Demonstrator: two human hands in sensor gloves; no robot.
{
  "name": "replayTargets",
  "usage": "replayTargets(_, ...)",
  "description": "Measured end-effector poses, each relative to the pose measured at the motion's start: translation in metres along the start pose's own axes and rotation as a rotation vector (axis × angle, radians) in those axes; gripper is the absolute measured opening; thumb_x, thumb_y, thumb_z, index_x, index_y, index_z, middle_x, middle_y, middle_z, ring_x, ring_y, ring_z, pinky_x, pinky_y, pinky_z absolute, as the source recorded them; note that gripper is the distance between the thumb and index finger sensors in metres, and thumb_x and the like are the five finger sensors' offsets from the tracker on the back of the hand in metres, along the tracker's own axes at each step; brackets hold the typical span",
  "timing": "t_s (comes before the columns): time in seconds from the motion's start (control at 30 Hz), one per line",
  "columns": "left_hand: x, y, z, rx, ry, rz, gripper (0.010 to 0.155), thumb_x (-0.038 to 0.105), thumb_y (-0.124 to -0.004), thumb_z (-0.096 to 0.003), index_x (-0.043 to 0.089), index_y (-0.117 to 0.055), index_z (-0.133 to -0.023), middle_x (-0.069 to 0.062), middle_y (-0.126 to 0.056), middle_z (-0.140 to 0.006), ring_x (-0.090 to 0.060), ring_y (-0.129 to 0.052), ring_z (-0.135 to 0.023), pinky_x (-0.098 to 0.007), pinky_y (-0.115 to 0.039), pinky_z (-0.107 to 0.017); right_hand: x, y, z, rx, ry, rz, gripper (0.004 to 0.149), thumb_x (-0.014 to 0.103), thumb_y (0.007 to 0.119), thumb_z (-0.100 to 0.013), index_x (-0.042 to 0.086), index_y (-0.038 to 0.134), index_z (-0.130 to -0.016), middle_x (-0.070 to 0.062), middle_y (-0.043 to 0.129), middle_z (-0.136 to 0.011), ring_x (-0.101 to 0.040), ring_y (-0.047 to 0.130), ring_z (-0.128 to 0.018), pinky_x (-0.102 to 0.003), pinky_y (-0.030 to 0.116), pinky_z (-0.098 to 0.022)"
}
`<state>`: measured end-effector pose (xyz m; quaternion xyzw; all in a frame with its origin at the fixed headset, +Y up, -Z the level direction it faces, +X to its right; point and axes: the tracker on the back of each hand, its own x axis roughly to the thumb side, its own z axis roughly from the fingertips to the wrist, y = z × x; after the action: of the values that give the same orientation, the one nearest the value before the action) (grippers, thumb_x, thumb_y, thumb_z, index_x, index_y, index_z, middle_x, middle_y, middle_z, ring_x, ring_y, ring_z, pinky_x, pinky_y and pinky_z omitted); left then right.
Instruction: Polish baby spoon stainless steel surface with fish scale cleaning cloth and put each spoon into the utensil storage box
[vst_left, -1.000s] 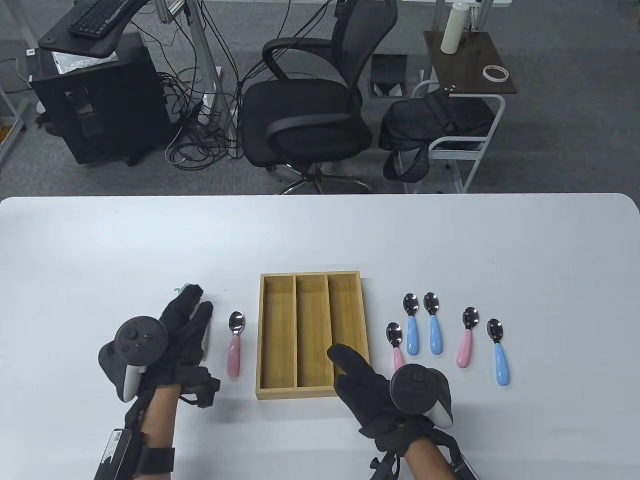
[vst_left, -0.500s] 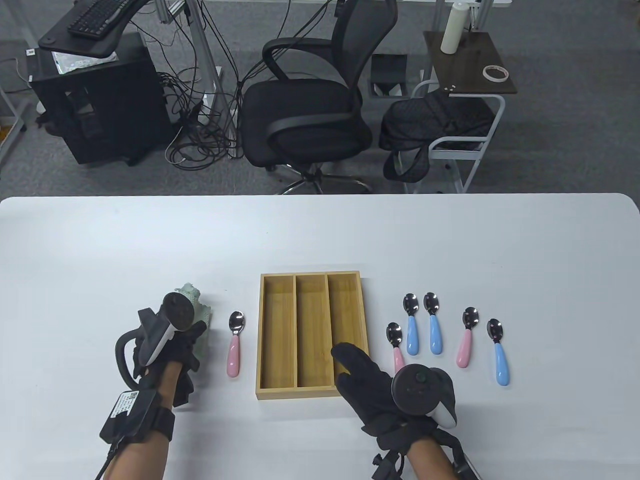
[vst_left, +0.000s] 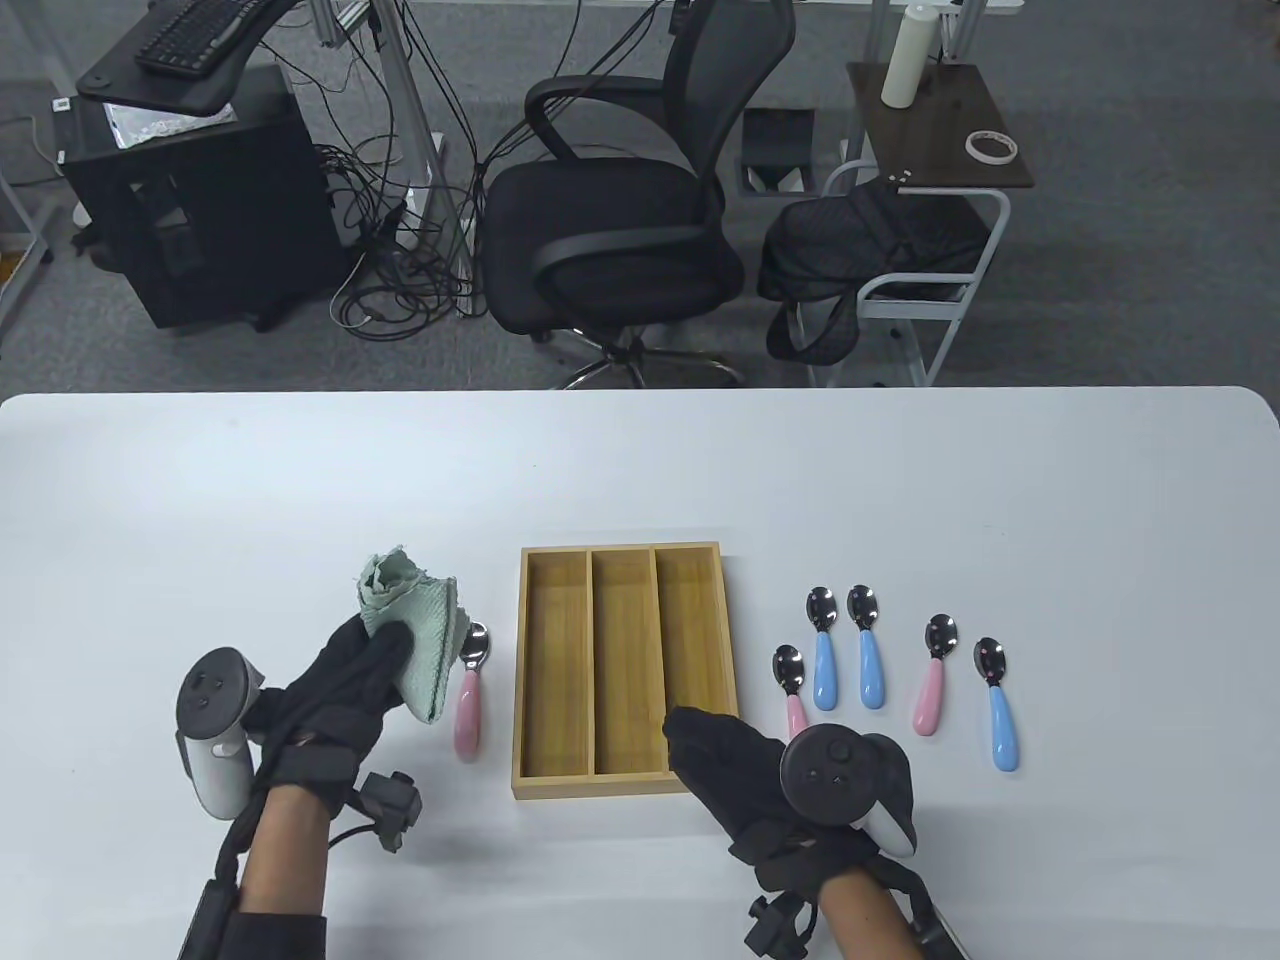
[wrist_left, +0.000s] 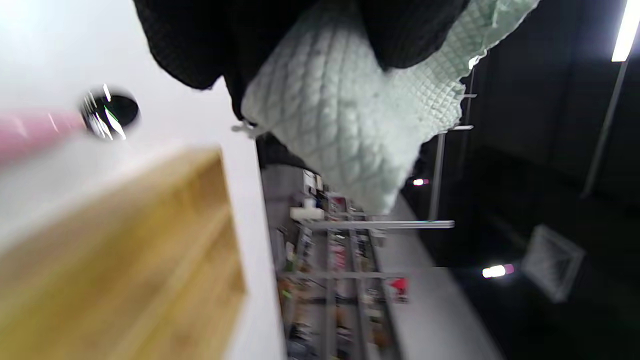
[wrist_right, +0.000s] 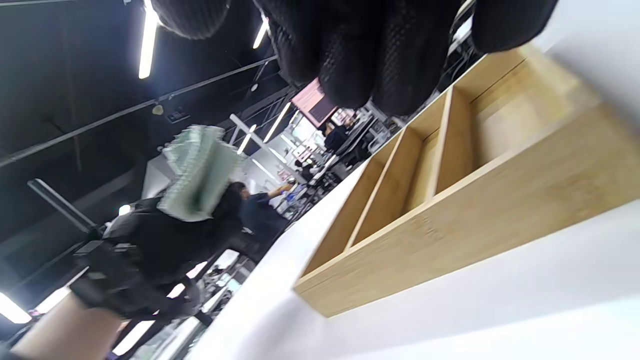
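Step in hand: fish scale cleaning cloth (vst_left: 415, 640) lifted; no spoon polished yet.
My left hand (vst_left: 335, 690) grips it above the bench (vst_left: 640, 470); my right hand (vst_left: 745, 765), fingers relaxed, rests at the empty utensil storage box (vst_left: 620, 670). Next I should pick up the pink-handled baby spoon (vst_left: 467, 700) beside the cloth.

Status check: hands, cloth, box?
Left hand grips cloth, lifted. Right hand open at box corner. Box empty, six spoons on table. Nothing blocking.

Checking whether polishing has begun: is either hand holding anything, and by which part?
The left hand grips the green cloth by its lower bunched part, upper edge free. The right hand holds nothing, near the wooden box.
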<state>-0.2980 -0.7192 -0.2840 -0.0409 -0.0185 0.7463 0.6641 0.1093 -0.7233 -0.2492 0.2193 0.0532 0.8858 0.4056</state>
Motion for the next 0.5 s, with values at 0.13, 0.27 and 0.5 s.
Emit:
replayTargets(0.13, -0.017, -0.008, 0.004, -0.122, -0.004, 0.28, 0.047, 0.038, -0.068, -0.065, 0.016, -0.063, -0.106, -0.003, -0.088, -0.093, -0.03, -0.093, -0.083, -0.052, -0.076, -0.065, -0.005, -0.008, 0.001, -0.068, 0.05, 0.042, 0.049, 0.049, 0.058, -0.065, 0.015, 0.066, -0.1, -0.007, 0.082, -0.091, -0.032, 0.09, -0.077, -0.063, 0.064, -0.066)
replayTargets(0.27, -0.021, -0.01, 0.002, -0.161, 0.021, 0.263, 0.047, 0.038, -0.068, -0.0653, 0.016, -0.063, -0.106, -0.003, -0.087, -0.094, -0.031, -0.092, -0.084, -0.052, -0.076, -0.065, -0.009, -0.036, 0.008, -0.227, 0.142, 0.13, 0.046, 0.046, 0.062, -0.065, 0.016, 0.066, -0.1, -0.007, 0.082, -0.09, -0.031, 0.09, -0.077, -0.062, 0.065, -0.066)
replayTargets(0.5, -0.021, -0.023, 0.002, -0.19, 0.063, 0.292, 0.047, 0.038, -0.067, -0.0657, 0.015, -0.063, -0.107, -0.004, -0.087, -0.094, -0.031, -0.092, -0.084, -0.052, -0.075, -0.065, -0.052, -0.116, 0.011, -0.376, 0.544, 0.49, 0.055, 0.048, 0.062, -0.066, 0.01, 0.057, -0.105, -0.015, 0.072, -0.099, -0.041, 0.081, -0.086, -0.066, 0.057, -0.067)
